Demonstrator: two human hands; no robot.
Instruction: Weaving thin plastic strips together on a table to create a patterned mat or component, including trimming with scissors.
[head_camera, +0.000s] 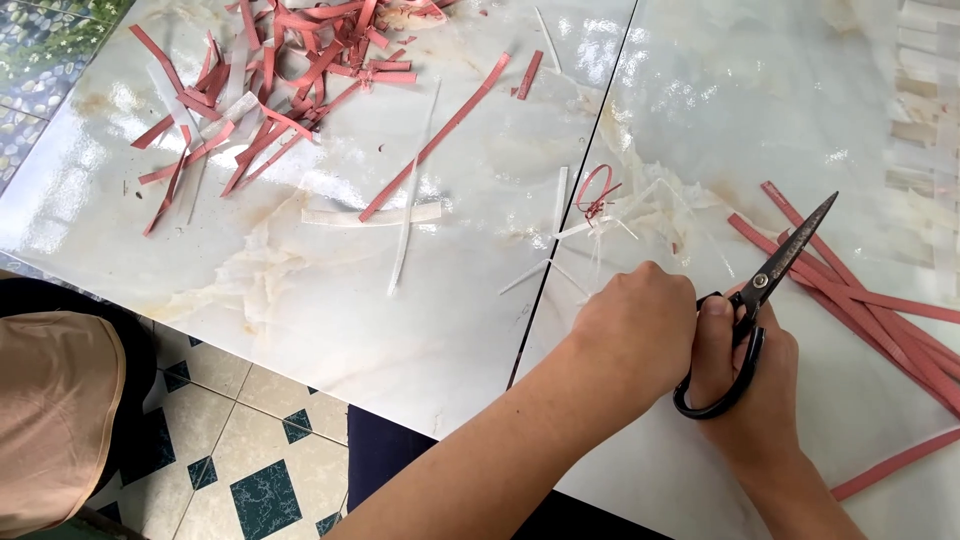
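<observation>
Black scissors (752, 310) lie in the grip of the right hand (752, 385) at the near right part of the marble-patterned table (430, 330), their looped handles wrapped by the fingers and the thumb pressed on top. The blades are drawn together and point up and to the right, over a bundle of long pink paper strips (880, 310) that fans out toward the right edge. The left hand (635, 325) sits just beside the right one, touching it, curled into a loose fist with the knuckles up; whether it holds anything underneath cannot be told. Just beyond the left hand lie thin white slivers (560, 260) and a small curled pink loop (597, 190). A long pink strip (435, 140) crosses a long white strip (412, 200) near the middle of the table. A heap of cut pink and white scraps (270, 70) lies at the far left. One more pink strip (890, 463) lies near the right wrist. Below the table edge, a white and teal tiled floor (240, 440) shows
</observation>
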